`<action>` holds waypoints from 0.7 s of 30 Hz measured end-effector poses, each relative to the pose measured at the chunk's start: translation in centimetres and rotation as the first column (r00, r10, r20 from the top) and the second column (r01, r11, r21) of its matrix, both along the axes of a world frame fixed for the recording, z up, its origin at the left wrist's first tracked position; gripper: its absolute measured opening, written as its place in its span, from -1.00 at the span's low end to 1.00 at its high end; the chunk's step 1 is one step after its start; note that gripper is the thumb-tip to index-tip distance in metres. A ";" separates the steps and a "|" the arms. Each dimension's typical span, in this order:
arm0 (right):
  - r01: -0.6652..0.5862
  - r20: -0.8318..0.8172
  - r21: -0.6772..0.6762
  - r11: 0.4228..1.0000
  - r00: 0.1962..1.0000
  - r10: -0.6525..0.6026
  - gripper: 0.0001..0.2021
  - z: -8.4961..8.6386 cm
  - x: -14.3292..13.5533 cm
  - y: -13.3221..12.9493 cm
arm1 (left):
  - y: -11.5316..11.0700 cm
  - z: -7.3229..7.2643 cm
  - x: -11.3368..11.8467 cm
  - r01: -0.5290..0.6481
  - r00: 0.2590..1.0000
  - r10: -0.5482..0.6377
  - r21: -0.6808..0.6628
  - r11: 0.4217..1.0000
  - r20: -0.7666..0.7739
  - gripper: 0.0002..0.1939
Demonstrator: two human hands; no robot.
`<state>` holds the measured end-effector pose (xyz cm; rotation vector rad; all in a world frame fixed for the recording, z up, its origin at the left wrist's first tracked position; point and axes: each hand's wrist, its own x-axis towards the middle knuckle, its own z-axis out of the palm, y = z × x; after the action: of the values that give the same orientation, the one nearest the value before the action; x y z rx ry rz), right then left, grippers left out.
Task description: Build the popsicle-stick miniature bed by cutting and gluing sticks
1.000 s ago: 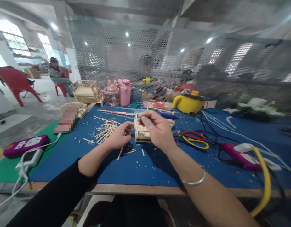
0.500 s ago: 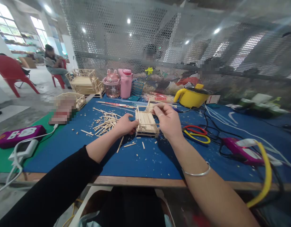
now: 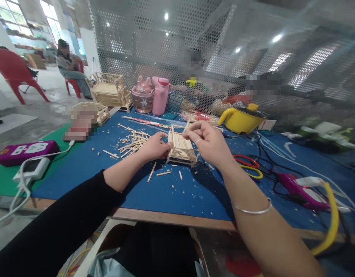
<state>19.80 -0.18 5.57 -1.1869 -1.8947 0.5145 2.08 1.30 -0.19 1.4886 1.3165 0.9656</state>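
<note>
Stick frame [image 3: 181, 157], back from worktop's [image 3: 157, 196] front edge: slatted deck [image 3: 181, 143] laid, loose sticks [image 3: 135, 142] unattached; left hand [image 3: 156, 147] holds frame's left side, right hand [image 3: 210, 144] pinched narrow, contents unclear.

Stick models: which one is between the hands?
The middle model between the left hand and right hand; the taller model and lower model sit farther left, untouched.

your left hand [image 3: 156, 148] holding lil stick frame [image 3: 181, 147] by left side, right hand [image 3: 212, 144] pinched up over far right, loose sticks [image 3: 134, 143] heaped left
</note>
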 end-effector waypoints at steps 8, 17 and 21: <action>-0.099 0.162 -0.204 0.974 0.978 0.133 -0.93 0.7 -1.3 1.3 | -2.4 0.6 -1.3 0.013 0.999 -0.004 0.266 0.964 -0.033 -0.50; -0.123 0.036 -0.169 0.978 0.991 0.131 -0.88 -0.5 -0.6 1.2 | -3.8 0.1 0.2 0.122 0.992 -0.111 0.308 0.944 -0.052 -0.24; -0.124 0.133 -0.122 0.985 0.981 0.140 -0.91 -0.3 -0.5 0.9 | -3.7 -0.1 0.5 0.104 0.994 -0.111 0.341 0.934 0.002 -0.20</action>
<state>19.27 0.73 5.23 -1.2022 -2.0996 0.6315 2.55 -2.35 -0.28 1.7862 1.0765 1.1773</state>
